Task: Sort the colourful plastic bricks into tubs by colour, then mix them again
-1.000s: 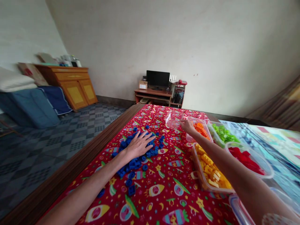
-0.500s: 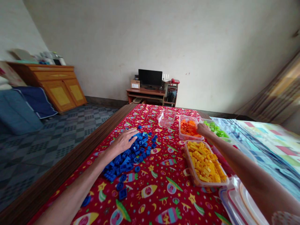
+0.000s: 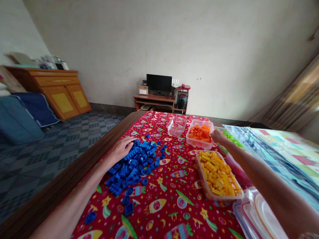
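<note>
My left hand (image 3: pixel 121 148) lies at the left edge of a loose pile of blue toy bricks (image 3: pixel 136 166), fingers stretched out and touching the pile. At the far right, my right hand (image 3: pixel 217 136) is closed on the right rim of a clear plastic box (image 3: pixel 198 145) holding orange toy bricks (image 3: pixel 200 132). Just nearer to me stands another clear box (image 3: pixel 204 186), filled with yellow bricks (image 3: pixel 219 174). Green bricks (image 3: pixel 231 137) sit in a container partly hidden behind my right forearm.
An empty clear box (image 3: pixel 177 127) rests toward the table's far end. Stacked lids (image 3: pixel 251 212) lie at the near right. Several blue pieces are scattered on the red patterned cloth (image 3: pixel 159 202). A bed (image 3: pixel 271 149) adjoins on the right; a monitor (image 3: pixel 159 83) stands beyond.
The box of orange bricks has shifted slightly left, with my right hand on its rim. My left hand has drawn back leftward from the top of the blue pile to its edge.
</note>
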Motion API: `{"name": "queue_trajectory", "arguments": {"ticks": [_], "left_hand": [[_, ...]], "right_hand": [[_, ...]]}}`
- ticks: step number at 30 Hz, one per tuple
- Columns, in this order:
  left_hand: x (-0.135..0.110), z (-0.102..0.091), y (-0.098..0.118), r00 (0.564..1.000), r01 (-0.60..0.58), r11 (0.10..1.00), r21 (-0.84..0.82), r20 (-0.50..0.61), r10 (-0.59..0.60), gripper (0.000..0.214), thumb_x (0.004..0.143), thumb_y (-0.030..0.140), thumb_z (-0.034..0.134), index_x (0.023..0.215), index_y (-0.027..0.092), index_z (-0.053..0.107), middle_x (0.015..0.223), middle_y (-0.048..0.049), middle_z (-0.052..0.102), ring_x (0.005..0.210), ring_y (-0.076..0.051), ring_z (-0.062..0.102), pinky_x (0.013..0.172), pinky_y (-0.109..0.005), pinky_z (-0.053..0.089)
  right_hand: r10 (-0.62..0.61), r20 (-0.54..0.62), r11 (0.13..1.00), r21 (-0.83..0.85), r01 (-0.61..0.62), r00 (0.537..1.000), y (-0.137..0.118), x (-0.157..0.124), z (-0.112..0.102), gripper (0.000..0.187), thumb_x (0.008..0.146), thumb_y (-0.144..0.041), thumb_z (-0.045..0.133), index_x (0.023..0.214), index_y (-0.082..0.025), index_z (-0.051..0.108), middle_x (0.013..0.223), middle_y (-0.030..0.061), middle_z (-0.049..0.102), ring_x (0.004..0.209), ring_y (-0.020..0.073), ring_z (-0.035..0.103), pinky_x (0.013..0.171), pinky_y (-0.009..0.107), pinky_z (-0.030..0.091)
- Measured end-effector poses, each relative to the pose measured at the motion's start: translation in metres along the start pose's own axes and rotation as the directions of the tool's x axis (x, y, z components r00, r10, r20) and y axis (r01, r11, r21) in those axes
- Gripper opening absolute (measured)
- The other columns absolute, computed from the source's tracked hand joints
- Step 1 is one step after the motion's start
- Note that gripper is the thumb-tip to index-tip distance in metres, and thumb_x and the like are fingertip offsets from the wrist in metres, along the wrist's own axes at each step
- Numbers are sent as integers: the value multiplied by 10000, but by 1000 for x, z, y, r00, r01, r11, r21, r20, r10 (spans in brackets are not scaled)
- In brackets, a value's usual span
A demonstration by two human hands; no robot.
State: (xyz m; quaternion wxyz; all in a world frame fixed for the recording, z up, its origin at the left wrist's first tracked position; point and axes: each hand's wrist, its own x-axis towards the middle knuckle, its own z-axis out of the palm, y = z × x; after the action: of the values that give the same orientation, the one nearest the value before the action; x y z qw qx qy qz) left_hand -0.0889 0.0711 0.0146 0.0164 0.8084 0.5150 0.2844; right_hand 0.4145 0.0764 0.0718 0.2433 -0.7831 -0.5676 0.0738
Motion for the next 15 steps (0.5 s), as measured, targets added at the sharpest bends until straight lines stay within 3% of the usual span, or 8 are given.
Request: {"name": "queue_trajectory", "arguments": {"ticks": [6, 11, 15], "left_hand": [[3, 1, -1, 1000, 11, 1000, -10, 19, -11, 555, 864, 501, 309, 1122, 166, 668, 1215, -107, 668, 1172, -248, 594, 1074, -418, 407], [4, 2, 6, 1000, -12, 999, -31, 17, 13, 571, 871, 521, 291, 1124, 176, 669, 1220, -98, 665, 1167, -246, 596, 1065, -403, 419], [3, 2, 8, 1000, -23, 998, -57, -14, 22, 599, 881, 560, 266, 1117, 187, 671, 1203, -96, 674, 1159, -243, 599, 1059, -402, 423]], "right_hand": [[-8, -7, 999, -50, 8, 1000, -6, -15, -45, 178, 701, -129, 432, 565, -144, 547, 464, -15, 427, 498, 113, 445, 479, 227, 286], [-197, 49, 976, -81, 201, 979, -37, -44, -79, 194, 739, -124, 392, 609, -151, 534, 525, -8, 463, 514, 106, 428, 506, 237, 272], [-313, 138, 922, -195, 335, 940, -73, -69, -85, 187, 765, -117, 396, 675, -149, 557, 558, -9, 481, 528, 99, 405, 524, 241, 257]]}}
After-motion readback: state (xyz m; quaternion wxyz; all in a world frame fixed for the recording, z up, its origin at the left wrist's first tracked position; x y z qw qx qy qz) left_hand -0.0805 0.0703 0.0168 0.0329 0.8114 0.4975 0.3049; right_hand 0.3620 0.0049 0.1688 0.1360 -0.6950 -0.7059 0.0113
